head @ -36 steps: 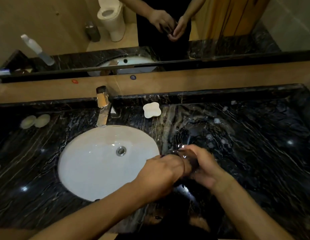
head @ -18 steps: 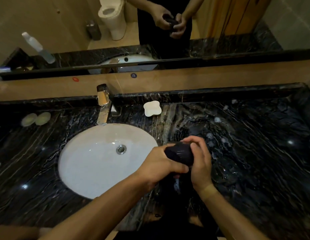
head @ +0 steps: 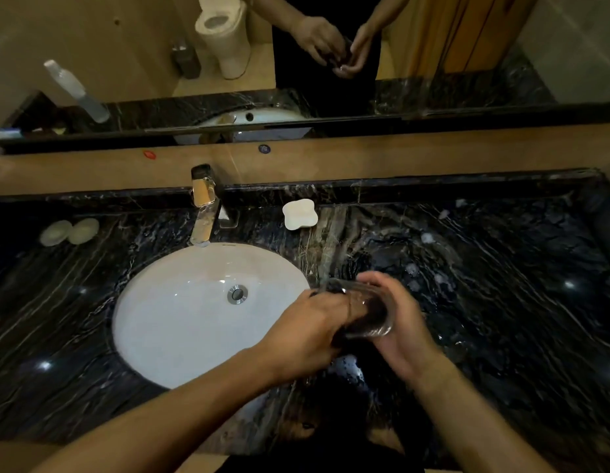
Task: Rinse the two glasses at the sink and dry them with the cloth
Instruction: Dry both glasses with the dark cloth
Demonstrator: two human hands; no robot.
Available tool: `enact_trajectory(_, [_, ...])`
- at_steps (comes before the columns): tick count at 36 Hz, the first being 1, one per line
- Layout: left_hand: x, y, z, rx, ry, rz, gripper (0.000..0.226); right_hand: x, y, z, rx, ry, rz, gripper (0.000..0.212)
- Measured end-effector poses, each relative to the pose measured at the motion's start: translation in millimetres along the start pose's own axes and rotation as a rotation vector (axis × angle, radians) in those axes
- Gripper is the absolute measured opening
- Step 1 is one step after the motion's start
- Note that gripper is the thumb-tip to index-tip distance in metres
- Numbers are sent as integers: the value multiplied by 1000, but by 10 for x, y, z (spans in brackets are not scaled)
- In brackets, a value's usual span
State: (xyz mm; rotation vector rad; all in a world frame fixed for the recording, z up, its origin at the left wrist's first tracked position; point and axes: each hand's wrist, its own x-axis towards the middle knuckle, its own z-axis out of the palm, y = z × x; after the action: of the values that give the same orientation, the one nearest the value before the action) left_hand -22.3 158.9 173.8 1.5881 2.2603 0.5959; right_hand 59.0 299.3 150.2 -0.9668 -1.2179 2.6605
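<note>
The right hand [head: 404, 322] grips a clear glass [head: 368, 310], with its fingers curled around the wall of it. The left hand [head: 310, 331] is closed on a dark cloth [head: 356, 317] and pushes it into the glass; the cloth shows dark through the wall. How deep the left fingers go I cannot tell, because the hand covers the opening. The glass is held tilted in the air, above the counter [head: 501, 319] and just beside the right edge of the sink [head: 180, 322], not above the bowl itself.

I judge that the drying step is in hand for this glass, since no water runs from the tap [head: 202, 213] and the cloth is already inside. The second glass I do not find with certainty; the counter is dark and shiny, so a clear glass there would be hard to see.

The next move calls for turning the glass against the cloth so that the whole inner wall is wiped, then the outside. The grip must be firm but not hard, because wet glass is slippery and the stone counter below would break it.
</note>
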Motion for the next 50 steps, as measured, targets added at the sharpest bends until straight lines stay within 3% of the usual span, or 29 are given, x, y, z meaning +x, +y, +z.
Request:
enact_trajectory(3, [58, 135, -68, -538, 120, -410, 48, -18, 191, -46, -190, 6, -442, 25])
enact_trajectory(5, [64, 178, -82, -835, 141, -516, 46, -40, 277, -43, -320, 15, -634, 30])
enact_trajectory(7, [52, 275, -92, -924, 128, -539, 46, -35, 293, -10, -358, 105, -736, 25])
enact_trajectory(9, [33, 364, -49, -844, 134, -510, 49, -33, 267, 38, -314, 223, -737, 22])
enact_trajectory(12, [32, 365, 26, -422, 81, -335, 45, -31, 160, 75, -212, 292, -500, 27])
enact_trajectory(16, [-60, 116, 125, 217, 66, 171, 37, -29, -109, 63, -197, 106, 167, 29])
enact_trajectory(18, [-124, -17, 162, 349, 74, 357, 27, -11, -148, 10, -308, 13, 360, 28])
enact_trajectory(21, [-102, -124, 133, 376, 49, 406, 28, 36, -122, -61, -309, -76, 405, 36])
enact_trajectory(23, [-63, -111, 103, 213, 29, 244, 38, 37, -88, -50, -238, -72, 261, 36])
enact_trajectory(26, [-9, 60, -8, -432, 97, -269, 52, 11, 32, 20, -163, 13, -184, 19])
enact_trajectory(28, [57, 155, -104, -834, 133, -512, 50, -20, 128, 22, -265, 32, -478, 20])
enact_trajectory(31, [81, 242, -185, -1203, 111, -667, 47, -20, 219, -61, -511, 40, -818, 25])
enact_trajectory(33, [79, 311, -186, -1241, 87, -669, 47, 4, 232, -76, -541, 107, -895, 21])
enact_trajectory(36, [86, 375, -106, -1049, 119, -623, 51, 23, 215, -32, -434, 236, -778, 20])
enact_trajectory(39, [74, 367, 1, -608, 104, -458, 45, 3, 124, 19, -287, 292, -501, 21])
enact_trajectory(42, [16, 260, 102, -61, 34, -102, 38, -13, -11, -1, -197, 191, -26, 23])
enact_trajectory(45, [-74, 56, 209, 259, -28, 262, 39, -28, -84, -98, -292, 53, 335, 24])
enact_trajectory(48, [-105, -78, 242, 334, -14, 381, 35, -12, -70, -160, -297, -18, 376, 29])
enact_trajectory(50, [-74, -49, 225, 194, 6, 267, 38, -24, -27, -161, -172, -36, 269, 31])
